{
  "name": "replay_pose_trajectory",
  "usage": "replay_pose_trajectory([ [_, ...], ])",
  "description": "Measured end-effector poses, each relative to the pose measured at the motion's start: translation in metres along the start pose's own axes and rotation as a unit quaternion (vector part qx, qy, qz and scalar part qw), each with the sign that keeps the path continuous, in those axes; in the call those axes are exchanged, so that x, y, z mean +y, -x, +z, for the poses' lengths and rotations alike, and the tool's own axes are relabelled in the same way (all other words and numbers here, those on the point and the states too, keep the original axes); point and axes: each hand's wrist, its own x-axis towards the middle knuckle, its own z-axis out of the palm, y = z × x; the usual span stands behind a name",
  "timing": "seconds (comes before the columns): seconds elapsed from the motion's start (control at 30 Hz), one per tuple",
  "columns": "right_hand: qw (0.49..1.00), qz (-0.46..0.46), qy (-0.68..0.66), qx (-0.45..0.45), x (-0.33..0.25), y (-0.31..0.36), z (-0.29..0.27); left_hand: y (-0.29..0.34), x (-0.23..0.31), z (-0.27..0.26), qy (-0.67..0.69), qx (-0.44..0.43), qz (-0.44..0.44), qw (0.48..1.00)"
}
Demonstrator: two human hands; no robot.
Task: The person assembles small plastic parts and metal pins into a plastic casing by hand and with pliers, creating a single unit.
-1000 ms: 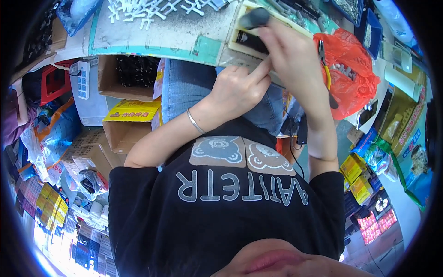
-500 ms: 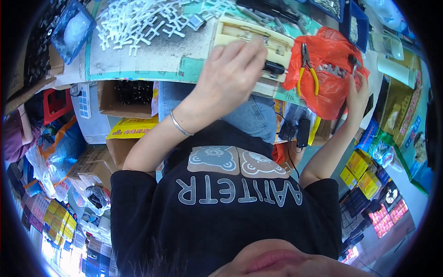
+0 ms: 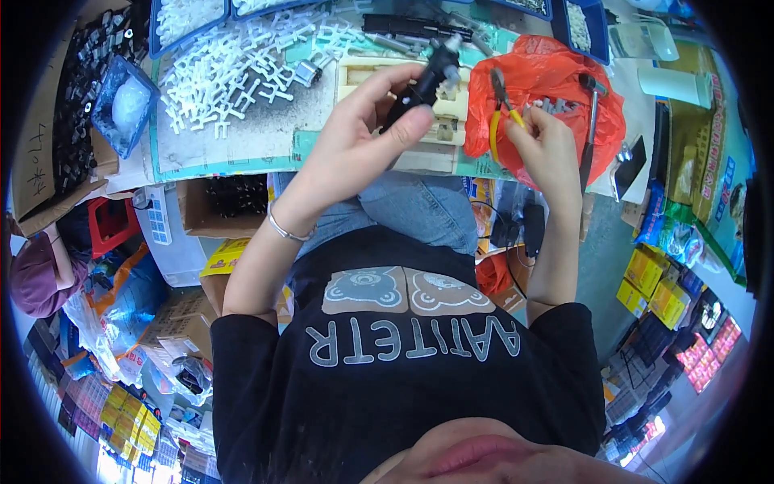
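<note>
My left hand (image 3: pixel 367 133) is closed around a black tube-shaped part (image 3: pixel 431 81) with whitish fittings at its far end, held up over the bench. Behind it is a cream-coloured fixture block (image 3: pixel 443 131) with hollows, partly covered by the hand. My right hand (image 3: pixel 548 153) has its fingertips pinched together at small grey pieces (image 3: pixel 558 106) on a red plastic bag (image 3: pixel 528 64); what they hold, if anything, is hidden. Pliers with yellow handles (image 3: pixel 494 129) lie beside those fingers. To the right of the hand, a hammer (image 3: pixel 592 121) rests on the bag.
White branched plastic pieces (image 3: pixel 230 85) are heaped on the bench at left. Blue bins (image 3: pixel 587 36) line the far edge, and another blue bin (image 3: pixel 121 105) stands far left. A cardboard box of black parts (image 3: pixel 72 89) is beyond it. A person in purple (image 3: pixel 48 274) is at left.
My left hand has lifted the black part out of the fixture and moved it up. My right hand has let go of the hammer and moved left to the grey pieces.
</note>
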Motion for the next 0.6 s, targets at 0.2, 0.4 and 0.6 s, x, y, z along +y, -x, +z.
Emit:
replay_pose_trajectory([
  [0.2, 0.787, -0.187, -0.587, -0.035, -0.008, 0.004, 0.008, -0.001, 0.003, -0.003, 0.097, -0.006, -0.07, 0.993],
  [0.4, 0.792, -0.255, -0.513, -0.212, -0.022, 0.019, 0.014, 0.007, 0.008, 0.007, 0.007, 0.072, 0.016, 0.997],
  [0.6, 0.86, -0.36, -0.337, -0.131, -0.039, 0.026, 0.01, 0.004, 0.009, 0.012, -0.335, 0.142, 0.248, 0.898],
])
